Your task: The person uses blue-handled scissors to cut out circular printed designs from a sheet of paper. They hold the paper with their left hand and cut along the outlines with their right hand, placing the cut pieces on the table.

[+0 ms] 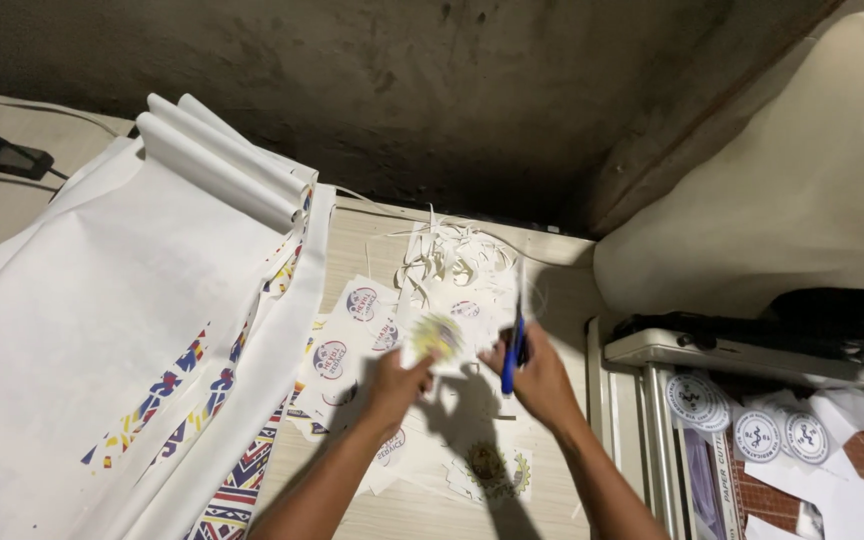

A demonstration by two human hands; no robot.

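My left hand [395, 385] pinches a small sheet of paper [435, 338] printed with a round yellow-green emblem, holding it up over the wooden table [372, 240]. My right hand [540, 380] grips scissors with blue handles [514, 352], their blades pointing up beside the sheet's right edge. Under both hands lie several printed sheets with round badges [347, 345]. A heap of thin white paper trimmings [455, 258] sits just beyond the held sheet.
Large white printed sheets [102, 330], partly rolled, cover the table's left side. A dark wall [402, 90] backs the table. At the right, a metal paper cutter [672, 420] carries round cut-out stickers [752, 425]. A pale draped cover [782, 190] rises above it.
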